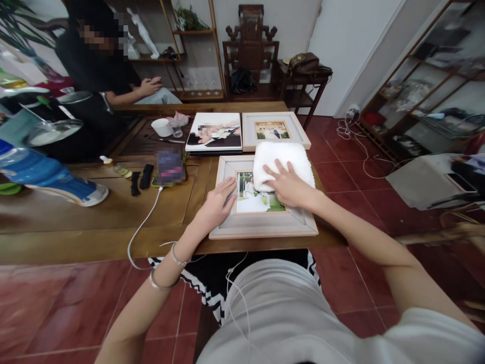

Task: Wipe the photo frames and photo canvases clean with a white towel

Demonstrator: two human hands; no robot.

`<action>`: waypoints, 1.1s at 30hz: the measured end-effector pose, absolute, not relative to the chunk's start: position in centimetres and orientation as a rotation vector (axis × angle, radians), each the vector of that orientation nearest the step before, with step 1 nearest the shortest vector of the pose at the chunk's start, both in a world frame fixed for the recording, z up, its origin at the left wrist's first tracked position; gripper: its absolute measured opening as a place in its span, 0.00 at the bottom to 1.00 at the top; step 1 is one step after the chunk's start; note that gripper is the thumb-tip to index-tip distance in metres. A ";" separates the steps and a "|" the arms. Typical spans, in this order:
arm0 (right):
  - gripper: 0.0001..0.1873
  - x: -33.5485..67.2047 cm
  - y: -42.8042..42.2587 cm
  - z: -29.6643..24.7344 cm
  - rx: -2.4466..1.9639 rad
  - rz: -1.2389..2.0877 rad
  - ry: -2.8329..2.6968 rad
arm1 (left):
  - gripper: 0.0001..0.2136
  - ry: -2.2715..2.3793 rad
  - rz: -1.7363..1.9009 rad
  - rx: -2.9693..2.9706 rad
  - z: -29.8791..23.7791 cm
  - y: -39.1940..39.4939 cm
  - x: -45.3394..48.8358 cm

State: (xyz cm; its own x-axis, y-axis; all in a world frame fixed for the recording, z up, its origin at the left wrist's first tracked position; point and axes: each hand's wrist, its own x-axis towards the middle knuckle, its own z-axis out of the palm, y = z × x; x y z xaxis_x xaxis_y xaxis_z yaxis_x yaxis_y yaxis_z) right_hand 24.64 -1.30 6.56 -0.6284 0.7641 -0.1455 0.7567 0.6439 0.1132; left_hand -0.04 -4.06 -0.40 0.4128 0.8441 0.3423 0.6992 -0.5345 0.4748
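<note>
A light wooden picture frame (265, 225) with a photo of people on grass lies flat near the table's front edge. Across its upper right part rests a folded white cloth (282, 154). My right hand (286, 182) presses down on this cloth with fingers spread. On the frame's left side lies my left hand (222, 202), flat, its fingers stretched out and no object in it. Just behind are a second picture frame (248, 134) and a photo album (193, 136), side by side.
Left on the wooden table (94, 227) are a blue-labelled bottle (53, 174), a phone (169, 167) with a white cable, a small bottle (117, 167) and a white cup (162, 127). A seated person (94, 65) is across the table.
</note>
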 end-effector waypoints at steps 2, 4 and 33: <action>0.31 24.7 -4.3 7.7 1.160 -0.018 2.639 | 0.21 1.353 0.810 2.417 -0.5 -4.1 0.0; 0.30 25.1 -7.4 9.2 1.022 -0.102 2.640 | 0.21 1.353 0.810 2.420 -0.5 -4.1 0.0; 0.30 26.2 -6.2 9.1 0.810 -0.449 2.834 | 0.21 1.338 0.829 2.426 -0.7 -4.0 0.0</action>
State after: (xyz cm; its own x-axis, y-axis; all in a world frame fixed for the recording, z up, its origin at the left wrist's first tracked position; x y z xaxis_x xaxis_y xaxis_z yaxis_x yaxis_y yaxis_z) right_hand 26.16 -6.25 9.14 -0.8406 0.4894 -0.2323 0.5372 0.8082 -0.2413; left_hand -0.02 -3.98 -0.70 0.4167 0.8349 0.3595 0.6935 -0.5476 0.4682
